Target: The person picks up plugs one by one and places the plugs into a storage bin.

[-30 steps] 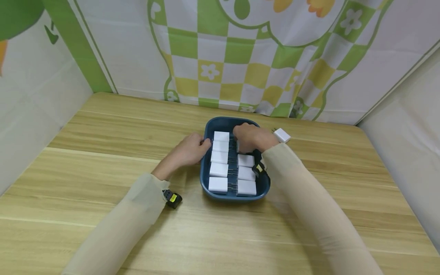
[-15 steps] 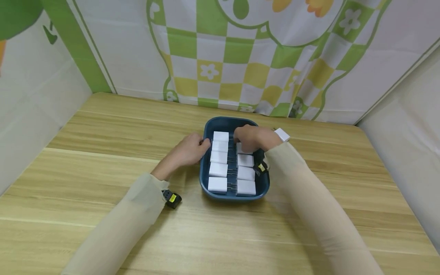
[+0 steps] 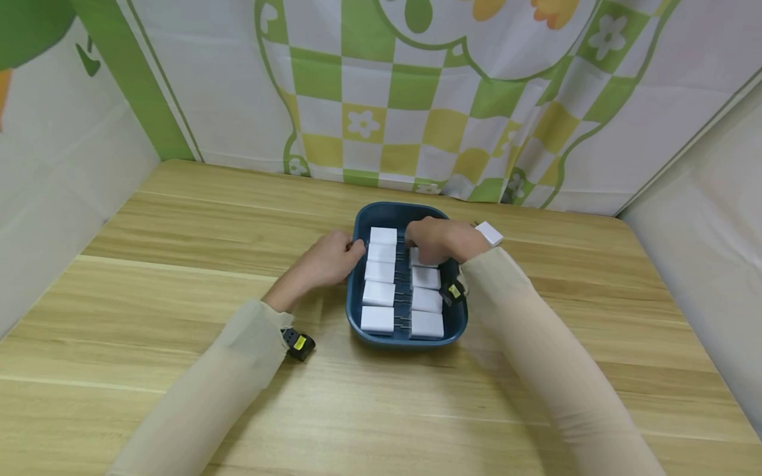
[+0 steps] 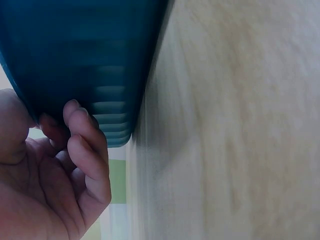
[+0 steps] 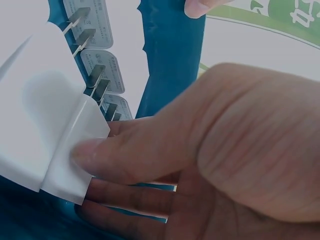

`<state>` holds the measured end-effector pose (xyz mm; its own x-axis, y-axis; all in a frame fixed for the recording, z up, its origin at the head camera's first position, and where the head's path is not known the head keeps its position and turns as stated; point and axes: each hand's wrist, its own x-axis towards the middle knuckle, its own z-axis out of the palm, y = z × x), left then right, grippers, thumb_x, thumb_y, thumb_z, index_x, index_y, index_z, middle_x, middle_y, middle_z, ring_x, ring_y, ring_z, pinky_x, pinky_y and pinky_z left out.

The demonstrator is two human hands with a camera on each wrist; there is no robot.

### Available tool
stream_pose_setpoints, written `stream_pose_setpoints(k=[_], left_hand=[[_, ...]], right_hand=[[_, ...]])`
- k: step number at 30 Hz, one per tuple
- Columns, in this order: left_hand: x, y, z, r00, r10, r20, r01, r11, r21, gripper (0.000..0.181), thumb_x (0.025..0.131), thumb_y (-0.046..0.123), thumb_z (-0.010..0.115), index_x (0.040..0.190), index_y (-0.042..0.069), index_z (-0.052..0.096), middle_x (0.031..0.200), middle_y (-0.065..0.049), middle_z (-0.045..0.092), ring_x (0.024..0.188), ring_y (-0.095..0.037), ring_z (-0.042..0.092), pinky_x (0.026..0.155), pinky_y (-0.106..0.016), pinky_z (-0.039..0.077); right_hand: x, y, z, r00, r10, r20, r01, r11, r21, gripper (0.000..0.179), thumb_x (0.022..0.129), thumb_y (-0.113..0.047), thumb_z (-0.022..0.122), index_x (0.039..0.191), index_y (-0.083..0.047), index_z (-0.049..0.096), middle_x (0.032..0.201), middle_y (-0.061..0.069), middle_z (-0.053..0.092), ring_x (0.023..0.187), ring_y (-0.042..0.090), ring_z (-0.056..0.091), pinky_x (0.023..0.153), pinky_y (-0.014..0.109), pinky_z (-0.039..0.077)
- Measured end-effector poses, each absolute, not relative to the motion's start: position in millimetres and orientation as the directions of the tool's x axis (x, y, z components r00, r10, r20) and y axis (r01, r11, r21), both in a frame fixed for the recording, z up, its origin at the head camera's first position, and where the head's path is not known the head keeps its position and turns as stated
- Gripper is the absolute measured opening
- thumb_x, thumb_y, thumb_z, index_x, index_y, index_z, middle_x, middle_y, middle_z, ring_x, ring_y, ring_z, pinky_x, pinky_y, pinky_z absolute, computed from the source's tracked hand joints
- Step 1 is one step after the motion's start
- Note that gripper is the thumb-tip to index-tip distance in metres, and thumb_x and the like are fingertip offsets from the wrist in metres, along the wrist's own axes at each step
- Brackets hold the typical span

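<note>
A dark blue plastic tub (image 3: 411,342) holds two columns of white plug chargers, their prongs facing inward, such as one charger (image 3: 378,319) at the front left. My left hand (image 3: 330,260) grips the tub's left rim, thumb over the edge; in the left wrist view its fingers curl against the outer wall (image 4: 75,45). My right hand (image 3: 437,238) reaches inside at the back of the right column. In the right wrist view it pinches a white charger (image 5: 75,172), thumb on its face and fingers behind, right beside another charger (image 5: 40,95).
A loose white charger (image 3: 489,233) lies on the wooden table (image 3: 369,416) behind the right wrist, its prongs pointing left. A green and white checked curtain (image 3: 369,125) hangs along the table's back edge.
My right hand has shifted slightly right, uncovering more of the charger beneath it, which now sits flat in line with the right column. The left hand stays on the rim.
</note>
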<state>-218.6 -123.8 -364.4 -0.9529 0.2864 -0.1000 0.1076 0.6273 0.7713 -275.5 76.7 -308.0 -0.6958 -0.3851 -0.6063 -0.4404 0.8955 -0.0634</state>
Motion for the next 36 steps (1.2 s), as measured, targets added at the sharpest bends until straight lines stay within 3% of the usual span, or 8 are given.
stream_pose_setpoints(k=[18,29,36], left_hand=[[-218,-122,-362,-0.949,0.29,-0.124,0.084,0.611,0.787,0.042,0.108,0.023,0.038,0.078,0.003,0.06,0.065,-0.006,0.056,0.052,-0.016,0.051,0.05,-0.027,0.042],[-218,-124,-363,-0.949,0.289,-0.126,0.085,0.62,0.78,0.043,0.108,0.023,0.038,0.079,0.001,0.06,0.063,-0.006,0.054,0.052,-0.016,0.049,0.05,-0.028,0.04],[-217,-124,-363,-0.949,0.291,-0.117,0.094,0.621,0.778,0.042,0.108,0.023,0.039,0.077,0.002,0.059,0.063,-0.005,0.054,0.052,-0.017,0.049,0.05,-0.028,0.04]], right_hand=[[-272,80,-306,-0.701,-0.399,-0.591,-0.459,0.887,-0.055,0.046,0.099,-0.002,0.05,0.144,-0.01,0.053,0.145,0.011,0.053,0.126,0.024,0.052,0.1,0.044,0.046],[-269,82,-298,-0.729,-0.464,-0.503,-0.496,0.865,-0.079,0.038,0.099,-0.004,0.055,0.137,-0.008,0.06,0.136,0.011,0.059,0.116,0.025,0.057,0.096,0.044,0.048],[-264,83,-289,-0.725,-0.505,-0.467,-0.522,0.847,-0.105,0.044,0.1,-0.006,0.054,0.144,-0.005,0.054,0.148,0.013,0.052,0.134,0.029,0.05,0.107,0.045,0.044]])
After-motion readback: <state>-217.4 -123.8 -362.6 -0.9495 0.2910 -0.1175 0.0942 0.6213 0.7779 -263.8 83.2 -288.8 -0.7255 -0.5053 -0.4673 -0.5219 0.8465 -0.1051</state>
